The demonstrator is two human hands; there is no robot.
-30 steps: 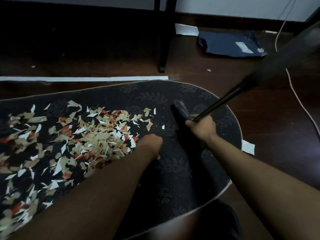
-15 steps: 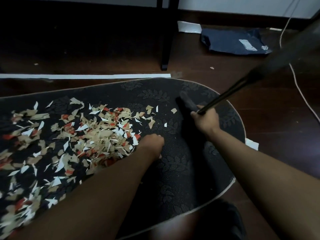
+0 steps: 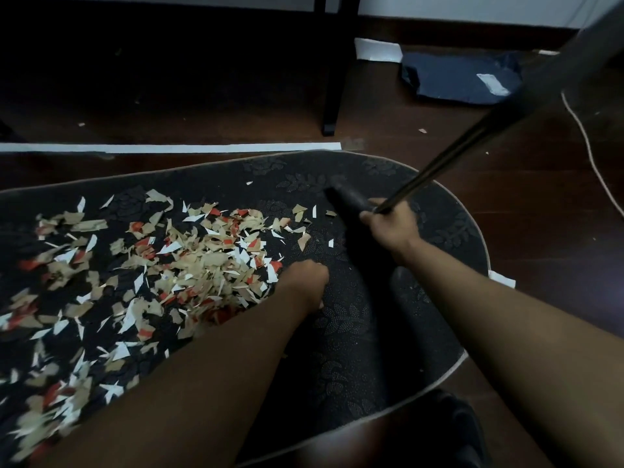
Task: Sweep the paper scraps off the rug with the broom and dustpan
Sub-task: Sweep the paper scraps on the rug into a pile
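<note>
A dark patterned rug lies on the wooden floor. Tan, white and red paper scraps cover its left and middle. My right hand grips the broom low on its metal handle, just above the black head, which rests on the rug to the right of the scraps. My left hand sits knuckles-up at the right edge of the scrap pile with its fingers curled under; whatever is inside them is hidden. A smooth dark shape lies between my forearms; I cannot tell if it is the dustpan.
A black furniture leg stands beyond the rug. A long white strip lies along the rug's far edge. A dark blue bag and a white cord lie on the floor at the right. A white scrap sits off the rug.
My right hand and the broom head have moved a little farther away across the rug. My left hand has stayed at the edge of the scrap pile.
</note>
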